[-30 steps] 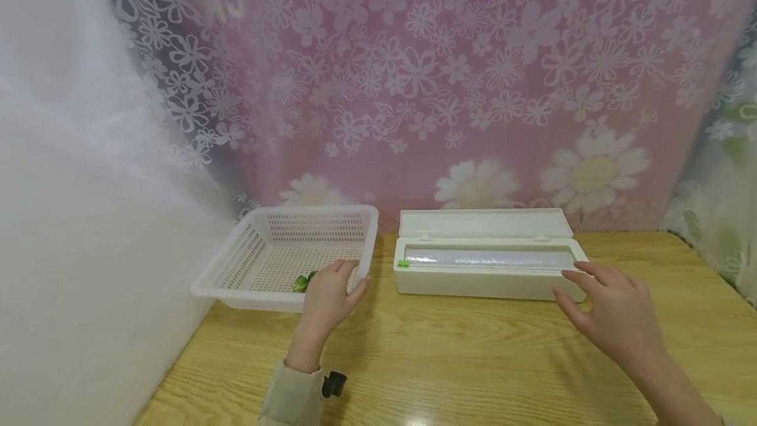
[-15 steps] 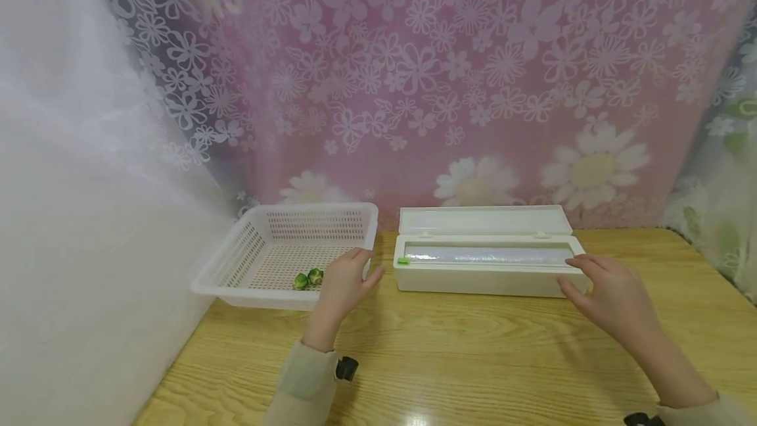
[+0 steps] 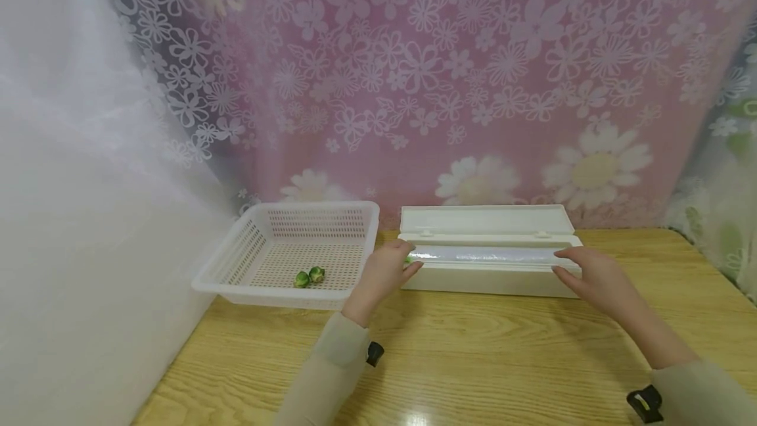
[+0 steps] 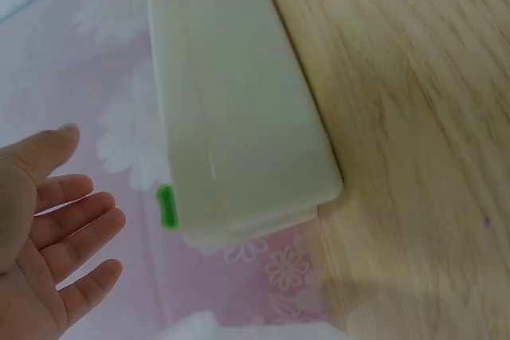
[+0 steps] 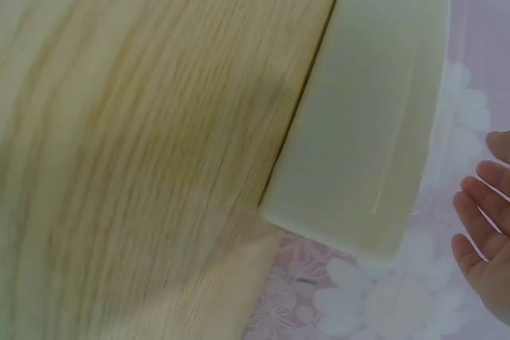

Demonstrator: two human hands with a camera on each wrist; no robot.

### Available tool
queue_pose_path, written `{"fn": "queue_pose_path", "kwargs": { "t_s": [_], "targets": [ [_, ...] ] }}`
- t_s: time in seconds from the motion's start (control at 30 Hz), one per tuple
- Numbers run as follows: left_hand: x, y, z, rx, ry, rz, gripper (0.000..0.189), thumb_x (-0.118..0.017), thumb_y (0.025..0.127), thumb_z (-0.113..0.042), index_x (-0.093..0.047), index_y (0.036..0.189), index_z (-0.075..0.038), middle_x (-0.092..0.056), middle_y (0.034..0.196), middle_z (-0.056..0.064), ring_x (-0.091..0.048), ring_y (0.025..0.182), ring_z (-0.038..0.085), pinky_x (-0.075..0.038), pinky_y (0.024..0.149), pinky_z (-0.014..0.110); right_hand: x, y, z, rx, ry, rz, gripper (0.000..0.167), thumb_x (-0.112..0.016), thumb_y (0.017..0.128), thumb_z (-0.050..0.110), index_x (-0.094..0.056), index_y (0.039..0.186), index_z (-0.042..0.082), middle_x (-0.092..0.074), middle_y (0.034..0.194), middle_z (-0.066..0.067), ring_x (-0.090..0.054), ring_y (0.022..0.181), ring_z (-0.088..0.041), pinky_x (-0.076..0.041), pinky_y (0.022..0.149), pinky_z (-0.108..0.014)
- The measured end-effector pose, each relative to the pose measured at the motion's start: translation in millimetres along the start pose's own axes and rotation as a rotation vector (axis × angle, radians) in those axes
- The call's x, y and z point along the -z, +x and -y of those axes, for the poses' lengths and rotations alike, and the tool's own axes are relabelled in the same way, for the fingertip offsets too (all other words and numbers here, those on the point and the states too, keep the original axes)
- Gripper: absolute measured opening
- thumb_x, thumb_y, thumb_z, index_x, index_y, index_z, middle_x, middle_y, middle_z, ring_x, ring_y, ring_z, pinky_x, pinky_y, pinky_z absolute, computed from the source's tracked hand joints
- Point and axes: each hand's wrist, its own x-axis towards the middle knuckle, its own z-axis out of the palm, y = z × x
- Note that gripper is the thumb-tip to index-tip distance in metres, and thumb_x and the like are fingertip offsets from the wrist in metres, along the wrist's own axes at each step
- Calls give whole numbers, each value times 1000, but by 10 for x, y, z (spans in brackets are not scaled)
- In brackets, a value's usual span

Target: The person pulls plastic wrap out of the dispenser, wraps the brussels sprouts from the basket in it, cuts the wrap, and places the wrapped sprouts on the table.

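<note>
A long white cling film box [image 3: 491, 281] lies on the table with its lid [image 3: 485, 220] raised at the back. Inside it a shiny roll of cling film [image 3: 485, 255] shows. My left hand [image 3: 384, 271] hovers by the box's left end, partly hiding the green slider [image 4: 166, 207], fingers relaxed and apart from the box in the left wrist view. Above the right end of the box is my right hand [image 3: 594, 278], thumb and fingers spread, holding nothing. In the right wrist view its fingers [image 5: 478, 205] stand clear of the box's wall.
Left of the box stands a white plastic basket [image 3: 284, 298] with slotted walls. Two Brussels sprouts [image 3: 301, 279] lie in it near the front. A pink floral curtain [image 3: 378, 84] hangs right behind, and a pale sheet [image 3: 89, 215] closes off the left side.
My left hand has moved right, from over the basket to the left end of the box, uncovering both sprouts. The right hand has shifted slightly left and up over the box's right end.
</note>
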Motion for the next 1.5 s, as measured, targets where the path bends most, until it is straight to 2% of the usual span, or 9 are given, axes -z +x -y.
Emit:
{"fn": "queue_pose_path", "kwargs": {
  "t_s": [0.17, 0.4, 0.53, 0.63, 0.9, 1.1, 1.23, 1.37, 1.5],
  "targets": [
    [-143, 117, -68, -25, 31, 68, 35, -57, 85, -35, -60, 110, -9, -60, 107, 3, -58, 92, 14, -48, 67, 21, -56, 66, -93, 38, -5, 88, 29, -64, 79, 8, -59, 102, -9, -57, 100, -28, -53, 88, -42, -43, 70, -51],
    [-360, 208, -76, -40, 38, 132, 28, -58, 85, -31, -62, 106, -12, -60, 106, -1, -57, 92, 10, -47, 70, 20, -141, 133, -168, 127, -35, 106, 26, -65, 76, 1, -60, 98, -11, -59, 92, -25, -56, 83, -39, -46, 68, -48],
    [-417, 232, -74, -90, 71, 106, 17, -59, 85, -29, -65, 93, -16, -63, 96, -5, -59, 84, 9, -47, 66, 21, -155, 150, -199, 140, -22, 124, 20, -63, 76, -3, -61, 94, -10, -61, 87, -22, -57, 80, -37, -47, 66, -45],
    [-427, 245, -73, -99, 70, 83, 11, -61, 84, -27, -66, 87, -17, -64, 89, -7, -58, 78, 8, -47, 64, 22, -156, 159, -219, 132, -3, 140, 13, -62, 77, -5, -63, 90, -8, -62, 83, -18, -58, 78, -35, -47, 66, -44],
    [-443, 268, -48, -14, -74, 86, 11, -61, 84, -20, -70, 89, -15, -65, 85, -6, -59, 77, 8, -46, 68, 21, -161, 188, -270, 101, 47, 168, 10, -61, 77, -4, -65, 86, -5, -63, 80, -14, -59, 75, -32, -48, 63, -41],
    [-489, 287, -23, 34, -127, 29, 9, -63, 83, -15, -69, 89, -15, -66, 87, -5, -60, 80, 9, -46, 70, 21, -174, 203, -302, 51, 78, 141, 11, -60, 77, -6, -64, 87, -5, -63, 83, -17, -59, 75, -33, -48, 62, -41],
    [-496, 297, -27, 36, -124, -12, 9, -63, 82, -12, -67, 89, -13, -66, 87, -4, -61, 78, 11, -47, 69, 22, -201, 217, -322, 53, 58, 95, 9, -61, 77, -6, -60, 85, -3, -61, 77, -12, -57, 66, -26, -47, 56, -38],
    [-502, 315, -31, 30, -94, -10, 5, -60, 84, -11, -62, 89, -11, -64, 83, -2, -60, 73, 11, -46, 61, 21, -236, 227, -336, 86, 37, 44, 15, -60, 78, -8, -51, 78, 4, -52, 67, -1, -45, 54, -11, -40, 48, -30],
    [-503, 330, -37, 0, -35, -8, 4, -57, 86, -10, -59, 88, -13, -62, 79, -2, -57, 69, 12, -44, 56, 21, -236, 232, -342, 111, 35, 33, 22, -59, 74, -13, -53, 72, 8, -51, 68, 0, -45, 59, -13, -40, 51, -32]
  ]
}}
